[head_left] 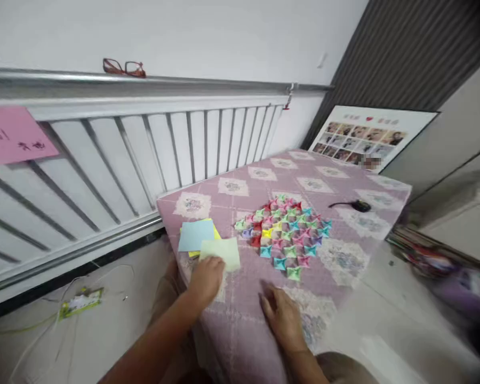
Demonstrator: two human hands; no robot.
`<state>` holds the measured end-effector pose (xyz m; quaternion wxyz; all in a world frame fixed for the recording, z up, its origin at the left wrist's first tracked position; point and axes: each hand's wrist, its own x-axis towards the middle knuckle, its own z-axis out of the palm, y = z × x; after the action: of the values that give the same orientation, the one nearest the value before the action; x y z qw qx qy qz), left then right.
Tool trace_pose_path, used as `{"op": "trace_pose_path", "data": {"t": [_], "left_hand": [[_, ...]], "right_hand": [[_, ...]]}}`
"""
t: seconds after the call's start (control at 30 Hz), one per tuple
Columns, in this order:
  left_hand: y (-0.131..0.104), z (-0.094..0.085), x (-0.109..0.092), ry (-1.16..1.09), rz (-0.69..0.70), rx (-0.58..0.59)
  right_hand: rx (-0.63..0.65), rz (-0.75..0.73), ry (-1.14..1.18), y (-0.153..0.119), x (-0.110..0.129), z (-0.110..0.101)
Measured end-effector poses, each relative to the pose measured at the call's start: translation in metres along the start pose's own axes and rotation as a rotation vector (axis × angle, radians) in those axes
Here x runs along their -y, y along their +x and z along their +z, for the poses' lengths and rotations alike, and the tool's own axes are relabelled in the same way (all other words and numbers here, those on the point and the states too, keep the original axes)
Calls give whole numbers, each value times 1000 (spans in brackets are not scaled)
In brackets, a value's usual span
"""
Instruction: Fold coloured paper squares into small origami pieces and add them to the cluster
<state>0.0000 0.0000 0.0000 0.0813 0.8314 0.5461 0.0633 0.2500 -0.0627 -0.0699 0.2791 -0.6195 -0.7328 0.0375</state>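
My left hand [208,278] has its fingers curled at the near edge of a pale yellow-green paper sheet [229,252]; its thumb is hidden. That sheet partly covers a light blue paper sheet [196,236], under which the edges of a yellow sheet [216,232] show. My right hand [284,316] is low over the table, thumb and fingers apart, with nothing visible in it. Beyond the hands, a cluster of folded paper pieces [289,250] in red, pink, green, blue and yellow is laid out in a rough diamond.
A pink patterned cloth covers the table [248,304]. A small black object with a tail [360,206] lies at the right. Behind stand a white radiator [196,141], glasses [124,68] on its pipe, and a photo board [360,136]. Cables and a wrapper [81,303] are on the floor.
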Motion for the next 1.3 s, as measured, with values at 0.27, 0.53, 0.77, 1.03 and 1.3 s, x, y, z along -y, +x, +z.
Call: {"op": "trace_pose_path", "data": {"t": [0.27,0.53,0.77,1.03,1.3], "left_hand": [[-48,52,-80,-75,92,115],[-72,34,-52,-173,27,117],[-81,44,-23,-344,-36,129],[-74,49,-30,-439,-336,88],[-78,57,-42,-119,-25,-282]], "right_hand": [[25,-260,114,-8,4,2],[62,-275,183,-17,6,-2],[84,-189,272,-29,10,-11],[33,89,210,-25,18,-4],[28,178,175,-20,19,3]]}}
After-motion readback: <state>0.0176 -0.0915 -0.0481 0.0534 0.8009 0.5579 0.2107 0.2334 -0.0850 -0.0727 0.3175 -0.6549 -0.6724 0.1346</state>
